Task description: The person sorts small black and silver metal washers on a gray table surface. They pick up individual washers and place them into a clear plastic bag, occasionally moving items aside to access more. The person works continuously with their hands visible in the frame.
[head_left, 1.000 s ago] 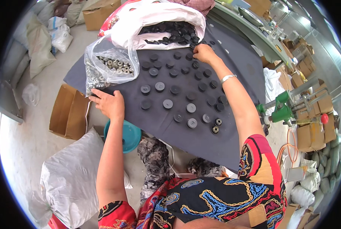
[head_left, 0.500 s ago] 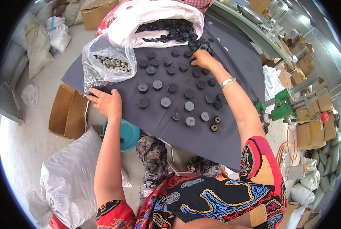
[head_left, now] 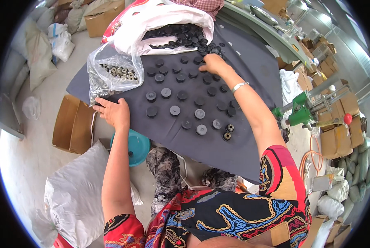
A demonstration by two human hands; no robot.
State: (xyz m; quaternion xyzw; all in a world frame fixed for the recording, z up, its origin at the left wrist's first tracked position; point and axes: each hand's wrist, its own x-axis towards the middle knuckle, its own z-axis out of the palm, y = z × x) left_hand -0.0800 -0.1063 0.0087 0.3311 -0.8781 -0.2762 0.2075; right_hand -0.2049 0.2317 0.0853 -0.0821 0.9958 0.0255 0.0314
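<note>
My right hand [head_left: 215, 65] reaches to the far part of the dark-covered table [head_left: 230, 153], by the mouth of a white sack [head_left: 129, 37] spilling black round caps [head_left: 189, 37]. Its fingers and thumb are closed at a black cap, mostly hidden under them. Nearer to me, several black caps [head_left: 181, 95] stand spread over the cloth, some with greyer tops. Two pieces with metal centres [head_left: 227, 136] sit at the near right of the group. My left hand [head_left: 115, 113] lies at the table's left edge, fingers stretched out, just below a clear bag [head_left: 131, 84] of small metal rings [head_left: 121, 72].
Below the table's left edge are an open cardboard box [head_left: 71, 124], a teal basin [head_left: 140, 149] and a large white sack [head_left: 77, 190]. A green machine part with a red knob [head_left: 347, 119] stands at the right. Cartons and filled sacks line both sides.
The whole view has shifted slightly left. Both hands keep nearly the same places against the table, the right still at the caps by the sack's mouth.
</note>
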